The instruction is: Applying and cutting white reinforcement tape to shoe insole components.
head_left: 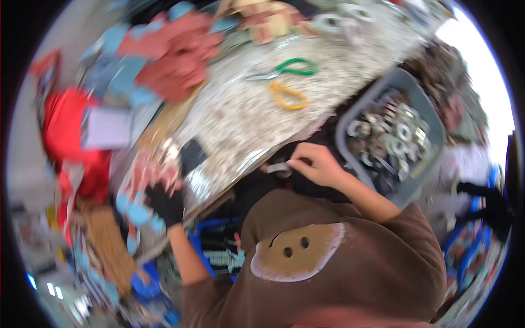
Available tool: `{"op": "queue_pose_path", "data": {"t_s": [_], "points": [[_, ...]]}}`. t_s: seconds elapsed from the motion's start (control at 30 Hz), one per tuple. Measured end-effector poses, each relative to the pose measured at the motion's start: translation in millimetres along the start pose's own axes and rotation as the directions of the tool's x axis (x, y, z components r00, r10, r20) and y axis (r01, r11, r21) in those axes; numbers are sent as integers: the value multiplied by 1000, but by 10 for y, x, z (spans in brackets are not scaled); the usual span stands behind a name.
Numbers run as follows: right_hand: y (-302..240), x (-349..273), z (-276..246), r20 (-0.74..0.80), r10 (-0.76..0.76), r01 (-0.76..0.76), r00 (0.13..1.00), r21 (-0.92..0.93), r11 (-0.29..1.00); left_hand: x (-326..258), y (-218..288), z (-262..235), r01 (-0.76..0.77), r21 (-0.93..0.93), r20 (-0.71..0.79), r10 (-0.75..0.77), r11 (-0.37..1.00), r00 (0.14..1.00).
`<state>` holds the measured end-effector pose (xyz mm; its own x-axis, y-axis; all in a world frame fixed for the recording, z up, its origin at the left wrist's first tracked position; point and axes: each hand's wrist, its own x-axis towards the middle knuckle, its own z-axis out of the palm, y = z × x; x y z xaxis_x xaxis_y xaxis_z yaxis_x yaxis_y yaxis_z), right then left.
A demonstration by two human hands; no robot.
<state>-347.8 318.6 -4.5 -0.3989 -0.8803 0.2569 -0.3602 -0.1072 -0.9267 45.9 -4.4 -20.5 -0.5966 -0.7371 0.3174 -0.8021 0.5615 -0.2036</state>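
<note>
Head cam: worker in a brown top [383, 262] sits at a pale, speckled table [235, 120], both hands out front. R hand [317, 164], bare, has thumb & fingertips pinched on a short whitish strip [279, 167], held over the dark lap btwn the table edge & a grey bin [342, 134]. L hand [165, 204], in a black glove, is on pink, white & lt-blue pieces [147, 175] at the table's near L end; blur hides its fingers, so can't tell if it grips any. Dark square pad [192, 155] lies just beside. Scissors [281, 68] w/ green & yellow handles rest mid-table, w/ red pieces [180, 54] to their L & white rolls [350, 24] toward the far edge. Bin, R of the R hand, holds a heap of small rolls & rings [394, 145], mostly white, some brownish.
</note>
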Motion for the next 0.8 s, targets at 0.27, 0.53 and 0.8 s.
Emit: {"op": "queue_pose_path", "data": {"t_s": [0.27, 0.53, 0.8], "points": [[172, -209, -789, -256, 137, -183, 957, -165, 969, 503, -22, 114, 138, 483, 29, -173, 865, 984], [316, 54, -1904, -530, -32, -199, 847, -372, 907, 643, 607, -376, 163, 333, -54, -154, 929, 987], [1463, 1079, -3934, -659, -198, -444, 726, -668, 598, -200, 1007, -417, -142, 73, -36, 145, 987, 989]]}}
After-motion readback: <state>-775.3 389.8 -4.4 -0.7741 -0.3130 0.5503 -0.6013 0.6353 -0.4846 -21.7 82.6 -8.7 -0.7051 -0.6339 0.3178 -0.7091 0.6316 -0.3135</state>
